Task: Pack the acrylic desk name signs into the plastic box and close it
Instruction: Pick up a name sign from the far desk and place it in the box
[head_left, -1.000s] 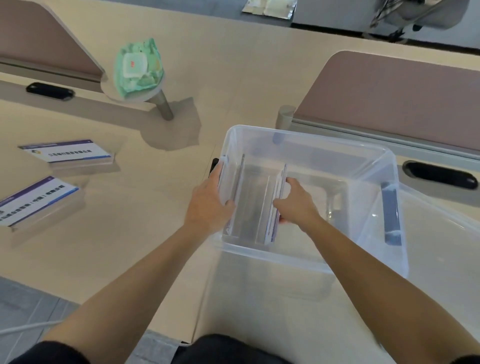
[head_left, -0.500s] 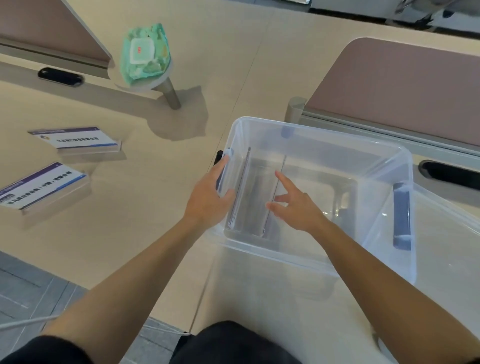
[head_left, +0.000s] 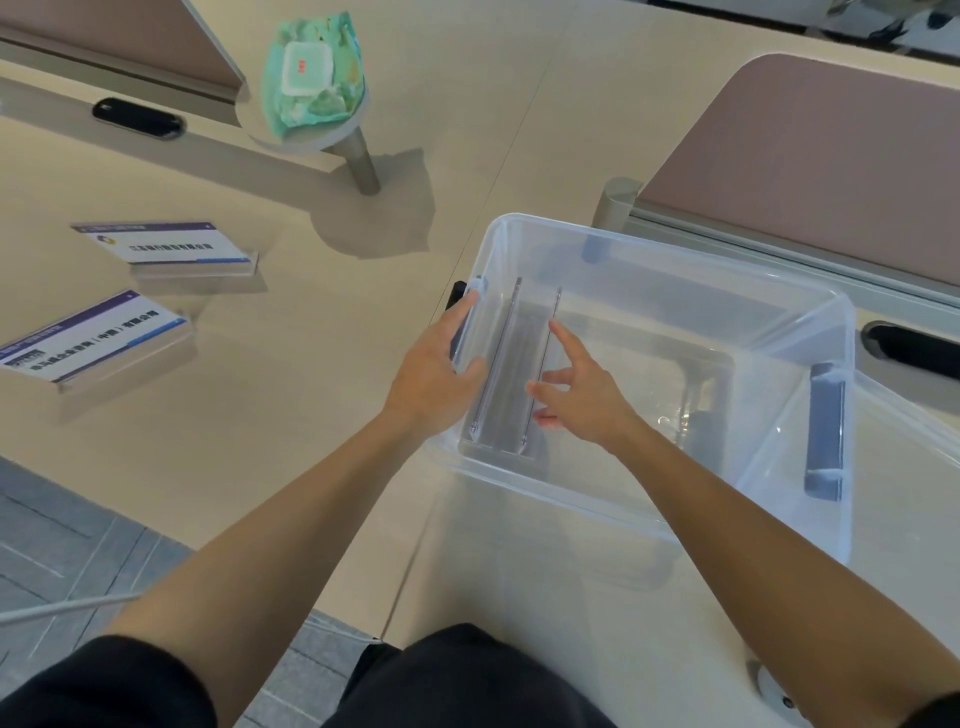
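Observation:
A clear plastic box (head_left: 670, 249) stands on the desk in front of me. Two acrylic name signs stand on edge at its left end, one (head_left: 497, 364) close to the wall and one (head_left: 543, 358) beside it. My left hand (head_left: 434, 371) grips the box's left rim, thumb inside. Inside the box, my right hand (head_left: 576, 389) has straight, spread fingers, its forefinger touching the inner sign. Two more signs lie on the desk at the left, one farther (head_left: 166, 247) and one nearer (head_left: 88, 340). The clear lid (head_left: 904, 447) with a grey clip leans at the box's right.
A green pack of wipes (head_left: 311, 73) sits on a small round stand at the back. Pink desk dividers (head_left: 810, 156) rise behind the box and at the far left. The desk's front edge runs past my left forearm, with grey floor below.
My right hand let go of the inner sign and spread its fingers, now only touching it. The left hand kept its hold on the rim. The view shifted slightly.

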